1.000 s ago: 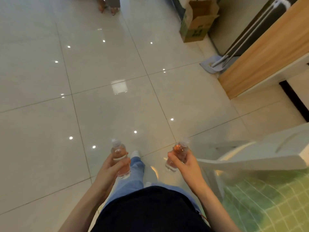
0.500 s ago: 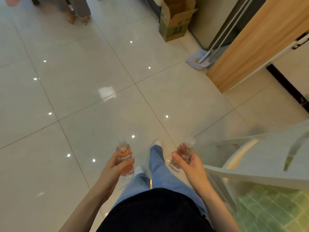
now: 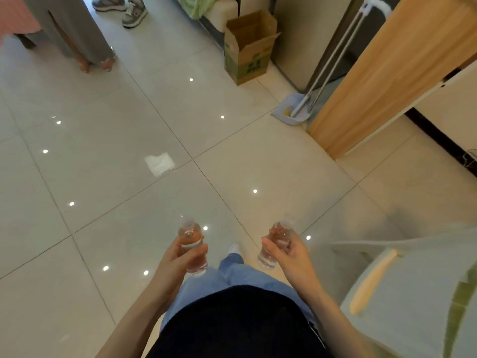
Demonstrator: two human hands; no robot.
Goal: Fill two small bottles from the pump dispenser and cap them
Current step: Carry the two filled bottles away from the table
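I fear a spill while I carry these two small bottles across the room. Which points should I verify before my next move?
1. Left bottle held firmly: ok, the left hand has its fingers curled round it.
2. Right bottle held firmly: ok, the right hand grips it.
3. Both filled: ok, pinkish inside.
4. Caps tight: cannot tell, the tops are blurred.
5. Bottles upright: ok, the right one leans a little.
6. Path: ok, the box and mop stand off to the right.
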